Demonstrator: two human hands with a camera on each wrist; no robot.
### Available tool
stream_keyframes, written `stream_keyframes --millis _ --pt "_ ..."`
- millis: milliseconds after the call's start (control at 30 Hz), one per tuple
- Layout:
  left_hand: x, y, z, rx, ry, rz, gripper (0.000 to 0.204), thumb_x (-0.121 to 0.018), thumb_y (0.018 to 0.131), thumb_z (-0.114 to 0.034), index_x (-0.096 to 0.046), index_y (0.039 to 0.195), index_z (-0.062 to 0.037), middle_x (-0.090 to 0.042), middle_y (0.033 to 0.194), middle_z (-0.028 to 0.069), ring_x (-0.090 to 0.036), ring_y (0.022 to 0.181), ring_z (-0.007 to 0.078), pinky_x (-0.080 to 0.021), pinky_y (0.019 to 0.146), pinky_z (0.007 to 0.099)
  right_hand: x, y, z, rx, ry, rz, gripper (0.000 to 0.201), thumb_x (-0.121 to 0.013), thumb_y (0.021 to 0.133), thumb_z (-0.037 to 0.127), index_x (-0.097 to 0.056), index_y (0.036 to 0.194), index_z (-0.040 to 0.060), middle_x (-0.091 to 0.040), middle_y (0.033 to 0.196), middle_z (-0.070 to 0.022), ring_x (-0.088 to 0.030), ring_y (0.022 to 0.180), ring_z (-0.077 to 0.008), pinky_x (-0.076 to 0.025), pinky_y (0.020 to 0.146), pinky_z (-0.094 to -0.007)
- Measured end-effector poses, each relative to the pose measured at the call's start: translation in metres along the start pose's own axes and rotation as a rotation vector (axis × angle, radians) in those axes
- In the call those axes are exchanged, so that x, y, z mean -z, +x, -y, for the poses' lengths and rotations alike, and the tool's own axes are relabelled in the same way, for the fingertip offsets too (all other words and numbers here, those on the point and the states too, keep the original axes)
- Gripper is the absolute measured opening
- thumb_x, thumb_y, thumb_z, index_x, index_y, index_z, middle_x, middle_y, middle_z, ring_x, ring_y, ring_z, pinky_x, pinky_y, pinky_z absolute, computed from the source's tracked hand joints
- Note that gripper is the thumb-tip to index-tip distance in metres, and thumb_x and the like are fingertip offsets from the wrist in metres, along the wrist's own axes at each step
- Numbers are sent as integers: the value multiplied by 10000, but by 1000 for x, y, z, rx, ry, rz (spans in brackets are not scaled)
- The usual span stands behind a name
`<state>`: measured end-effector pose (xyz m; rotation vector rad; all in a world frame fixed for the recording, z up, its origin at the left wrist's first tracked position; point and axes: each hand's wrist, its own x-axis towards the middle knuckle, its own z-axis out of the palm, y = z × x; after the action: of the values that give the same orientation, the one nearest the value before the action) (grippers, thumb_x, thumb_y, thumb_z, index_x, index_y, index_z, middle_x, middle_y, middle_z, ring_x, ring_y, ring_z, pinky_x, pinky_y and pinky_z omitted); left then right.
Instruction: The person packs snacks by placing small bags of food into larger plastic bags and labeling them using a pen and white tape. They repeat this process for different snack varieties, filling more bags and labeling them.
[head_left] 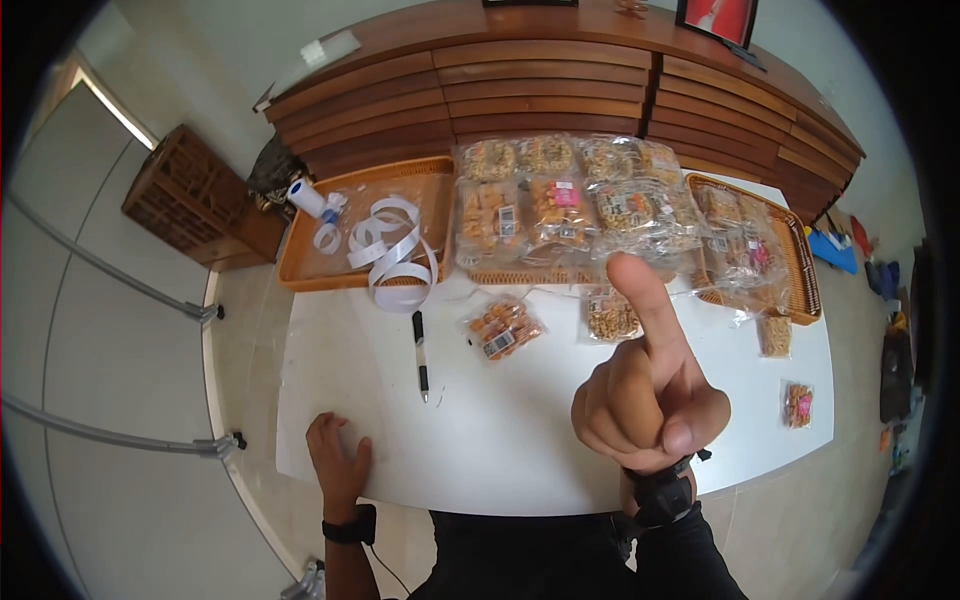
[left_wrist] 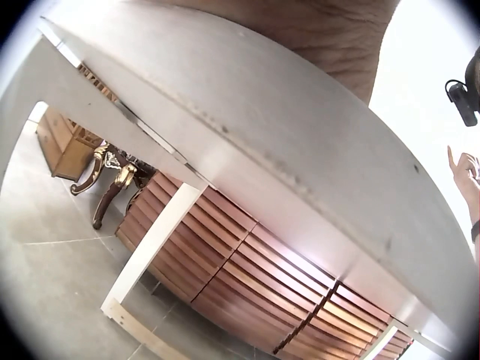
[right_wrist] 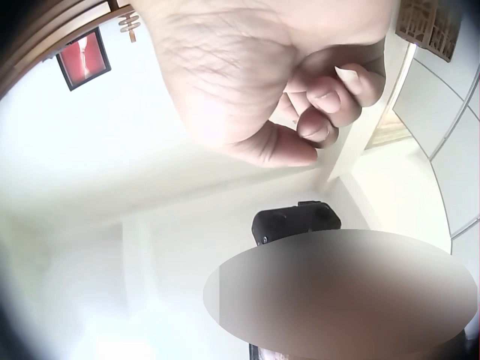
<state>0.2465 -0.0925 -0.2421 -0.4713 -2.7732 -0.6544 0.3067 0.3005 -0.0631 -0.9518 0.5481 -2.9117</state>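
Note:
My right hand is raised over the white table, its index finger pointing up and the other fingers curled with nothing in them. In the right wrist view the curled fingers show beside the thumb. My left hand rests on the table near the front left edge, fingers relaxed and holding nothing. A black and clear pen lies ahead of it. Further off are a packet of orange-brown snacks and a packet of pale nut snacks, partly behind the raised hand.
A wicker tray at the back left holds coiled white ribbon and a roll. Several clear snack packs fill the middle tray; another tray stands right. Small packets lie on the right side of the table.

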Motion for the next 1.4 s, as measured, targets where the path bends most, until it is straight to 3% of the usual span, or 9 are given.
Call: stream_keyframes --millis 100,167,233,300,333,400,467,700,1400 --pt "1 0 -3 1 -4 -2 454 -736 748 -139 -551 1138 1 -491 1306 230 -454 1235 418 -381 1061 499 1 0 5 19 9 -10 1062 -598 697 -35 -3 1572 50 -455 530 -27 -385 406 -121 -254 406 -284" --pt "1 0 -3 -1 1 -3 447 -734 751 -134 -550 1135 2 -490 1307 229 -454 1236 417 -382 1061 499 0 0 5 42 23 41 889 -613 725 -32 -254 1539 -24 -458 534 -31 -392 398 -141 -256 403 -296" --pt "1 -1 -4 12 -7 3 444 -733 752 -131 -550 1135 3 -489 1308 228 -453 1238 416 -382 1062 499 -3 -4 7 -115 13 157 531 -632 761 -20 -480 1267 -72 -458 538 -32 -404 393 -170 -268 399 -311" --pt "2 1 -8 37 -29 5 444 -731 752 -130 -550 1135 2 -489 1308 230 -452 1241 416 -380 1063 499 -5 -7 7 -192 -56 392 477 -621 798 -6 -486 1236 -135 -466 565 -19 -422 426 -149 -300 437 -290" --pt "1 1 -8 34 -22 9 449 -731 752 -129 -548 1140 2 -488 1309 231 -451 1241 418 -379 1063 501 -5 -5 3 -192 -119 573 596 -601 816 2 -379 1341 -173 -474 591 -5 -434 460 -112 -326 476 -261" --pt "0 0 -5 24 -5 9 458 -730 751 -127 -543 1148 1 -487 1310 233 -448 1242 421 -375 1064 504 -16 -12 -7 -212 -67 634 563 -552 843 -13 -420 1361 -190 -476 563 5 -429 428 -90 -333 434 -243" --pt "-1 -1 -3 12 25 12 470 -725 751 -124 -534 1162 -1 -486 1311 235 -445 1243 425 -370 1066 509 -25 -18 -14 -214 54 555 469 -532 850 -19 -540 1286 -192 -480 511 -4 -428 364 -112 -331 360 -255" --pt "-2 -1 1 -14 43 28 484 -702 758 -119 -515 1191 -9 -483 1317 241 -437 1249 436 -358 1072 519 -24 -12 -23 -22 129 623 480 -511 869 -18 -494 1296 -238 -519 526 -27 -459 375 -125 -355 376 -268" --pt "-3 -1 3 -29 43 26 493 -697 759 -118 -509 1201 -10 -485 1316 242 -439 1244 435 -342 1080 519 -32 -26 -22 -11 203 582 508 -482 801 -87 -501 1285 -239 -677 670 -131 -444 357 -94 -332 346 -250"
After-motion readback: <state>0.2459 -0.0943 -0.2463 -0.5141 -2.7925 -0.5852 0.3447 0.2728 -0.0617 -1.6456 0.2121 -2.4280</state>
